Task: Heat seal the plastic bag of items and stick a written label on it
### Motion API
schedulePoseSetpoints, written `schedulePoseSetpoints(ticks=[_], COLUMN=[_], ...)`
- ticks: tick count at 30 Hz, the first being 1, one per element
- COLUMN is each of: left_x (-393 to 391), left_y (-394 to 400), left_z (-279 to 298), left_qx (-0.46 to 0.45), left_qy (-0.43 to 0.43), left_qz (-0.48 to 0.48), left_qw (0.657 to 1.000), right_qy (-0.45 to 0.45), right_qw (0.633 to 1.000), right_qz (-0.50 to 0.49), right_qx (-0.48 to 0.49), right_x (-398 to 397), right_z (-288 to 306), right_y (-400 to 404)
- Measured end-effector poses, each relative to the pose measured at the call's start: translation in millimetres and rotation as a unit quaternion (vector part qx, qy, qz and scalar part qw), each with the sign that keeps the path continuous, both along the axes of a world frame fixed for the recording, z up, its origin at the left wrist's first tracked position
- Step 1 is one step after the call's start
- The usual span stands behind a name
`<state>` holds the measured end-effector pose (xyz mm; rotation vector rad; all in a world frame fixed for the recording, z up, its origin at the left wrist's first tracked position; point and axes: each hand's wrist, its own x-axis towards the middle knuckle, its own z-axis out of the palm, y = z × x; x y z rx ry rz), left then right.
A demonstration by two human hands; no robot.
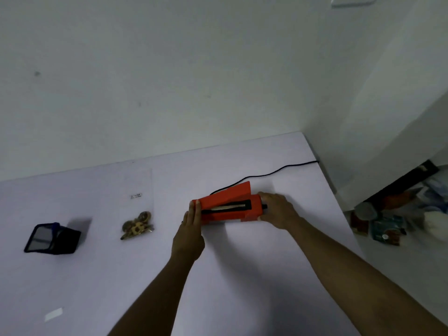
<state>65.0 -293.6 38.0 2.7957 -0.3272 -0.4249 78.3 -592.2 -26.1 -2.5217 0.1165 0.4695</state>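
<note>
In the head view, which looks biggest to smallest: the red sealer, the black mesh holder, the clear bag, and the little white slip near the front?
1. Red sealer, about level with the clear bag; the bag's faint edges make that unsure.
2. Black mesh holder.
3. White slip, plainly smallest, though nearest the camera.

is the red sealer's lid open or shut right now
Open. The sealer has its lid raised at an angle, exposing the black sealing strip underneath.
</note>
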Motion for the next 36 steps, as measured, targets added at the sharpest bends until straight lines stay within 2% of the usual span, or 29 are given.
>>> schedulePoseSetpoints(ticks=[8,21,27,34,36], left_x=[48,102,101,82,66], left_y=[0,-8,-12,2,10], left_z=[-4,-3,-7,-7,-9], left_qx=[0.007,0.016,0.0,-0.004,-0.002], left_qy=[-0.006,-0.002,-0.005,-0.009,0.017], left_qz=[0.041,0.053,0.065,0.082,0.09], left_qw=[0.999,0.998,0.998,0.997,0.996], right_qy=[-0.01,-0.022,-0.014,-0.091,-0.12], right_qw=[1.0,1.0,0.999,0.984,0.974], right_qz=[0.016,-0.009,-0.035,-0.128,-0.158], right_qx=[-0.004,0.011,-0.037,-0.079,-0.111], right_x=[71,112,105,63,39], right_z=[18,24,16,26,24], right_y=[13,12,19,55,71])
